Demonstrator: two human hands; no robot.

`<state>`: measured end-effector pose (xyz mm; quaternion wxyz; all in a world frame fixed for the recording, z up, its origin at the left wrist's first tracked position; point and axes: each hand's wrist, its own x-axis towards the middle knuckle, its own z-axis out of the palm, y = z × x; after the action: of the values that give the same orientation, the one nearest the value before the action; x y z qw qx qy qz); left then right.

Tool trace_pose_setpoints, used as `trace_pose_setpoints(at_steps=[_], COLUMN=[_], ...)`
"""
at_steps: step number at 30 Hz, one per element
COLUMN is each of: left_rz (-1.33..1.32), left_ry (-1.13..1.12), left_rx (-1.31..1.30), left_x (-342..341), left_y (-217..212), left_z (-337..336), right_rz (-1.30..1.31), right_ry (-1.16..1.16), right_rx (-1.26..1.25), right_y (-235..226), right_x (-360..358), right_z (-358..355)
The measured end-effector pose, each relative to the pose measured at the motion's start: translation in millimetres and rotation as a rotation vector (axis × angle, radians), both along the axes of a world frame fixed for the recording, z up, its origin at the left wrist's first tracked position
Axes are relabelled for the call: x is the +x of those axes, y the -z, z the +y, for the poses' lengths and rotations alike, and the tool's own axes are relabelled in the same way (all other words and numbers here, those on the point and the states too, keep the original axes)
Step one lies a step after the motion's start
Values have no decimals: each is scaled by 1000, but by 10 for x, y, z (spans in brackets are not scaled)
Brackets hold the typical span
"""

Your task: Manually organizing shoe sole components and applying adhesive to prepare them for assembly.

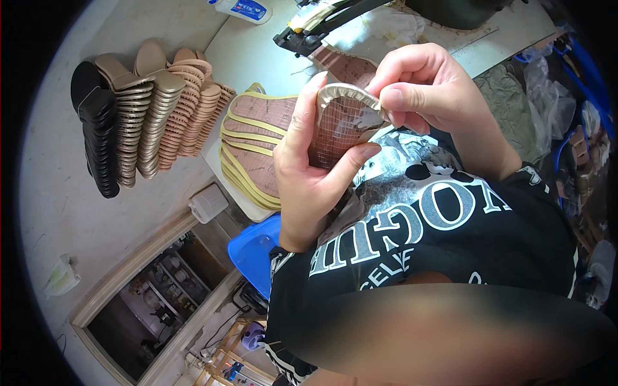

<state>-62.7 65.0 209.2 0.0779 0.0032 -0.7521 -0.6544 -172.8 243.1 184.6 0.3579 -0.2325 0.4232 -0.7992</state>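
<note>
I observe the left hand clasping a gold-edged shoe insole, right of the yellow-edged insole stack; the right hand pinches the insole's rim, contact partly hidden. Beyond the stack, a black machine part is cut off.

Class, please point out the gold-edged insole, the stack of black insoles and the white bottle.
Gold-edged insole [338, 132], head view: its brown gridded face.
Stack of black insoles [103, 136], head view: the stack's middle.
White bottle [246, 9], head view: its blue label.
</note>
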Motion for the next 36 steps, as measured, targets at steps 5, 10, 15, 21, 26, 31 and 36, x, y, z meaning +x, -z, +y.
trace_pose_setpoints(at_steps=[5, 10, 15, 21, 26, 31, 36], left_rz=[15, 10, -10, -20, -43, -67, -85], left_ry=[-6, -31, -57, -63, -43, -6, -32], left_rx=[-91, -229, -353, -230, 59, 217, 228], left_x=[-6, 5, -12, -6, 29, 29, 23], left_y=[-6, 2, -16, -66, -138, -138, -110], left_z=[-21, -57, -112, -185, -315, -382, -382], right_rz=[53, 252, 547, 349, -37, -101, -13], right_ry=[2, 96, 266, 121, -135, -190, -151], right_rx=[62, 201, 392, 309, 52, -39, 39], right_y=[-30, -132, -212, -297, -255, -174, -209], right_x=[-23, 24, 58, -33, -121, -131, -168], right_z=[13, 38, -54, -181, -324, -461, -513])
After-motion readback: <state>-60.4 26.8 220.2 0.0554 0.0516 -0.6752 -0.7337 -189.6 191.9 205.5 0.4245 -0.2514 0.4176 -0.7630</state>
